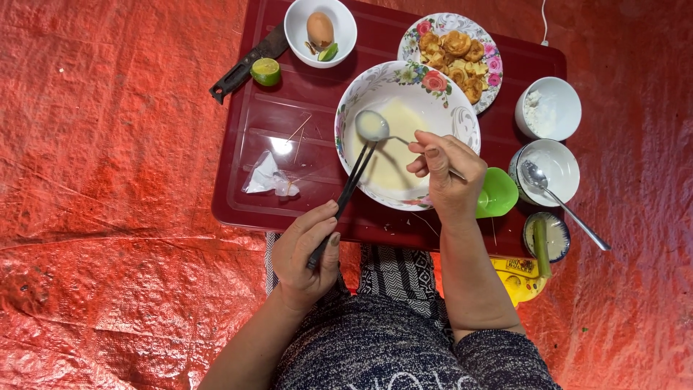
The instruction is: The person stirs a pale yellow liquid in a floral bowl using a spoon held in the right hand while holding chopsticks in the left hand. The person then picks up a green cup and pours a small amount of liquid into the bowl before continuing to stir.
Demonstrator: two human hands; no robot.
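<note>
A pair of dark chopsticks (351,189) is gripped in the left hand (307,256), fingers closed round the lower ends, the tips reaching up to the bowl of a metal spoon (372,126). The spoon's thin handle is pinched between the fingers of the right hand (444,173). The spoon, coated in pale batter, is held over the large floral-rimmed bowl (462,115), in which a pool of pale yellow batter (393,148) lies. The two hands are kept apart, the left below the bowl's near rim, the right above its right side.

A crumpled clear plastic packet (268,178) is seen on the dark red tray table (289,108), left of the bowl. A yellow package (521,276) with dark printing is partly visible at the table's lower right edge, below a small green cup (498,193).
</note>
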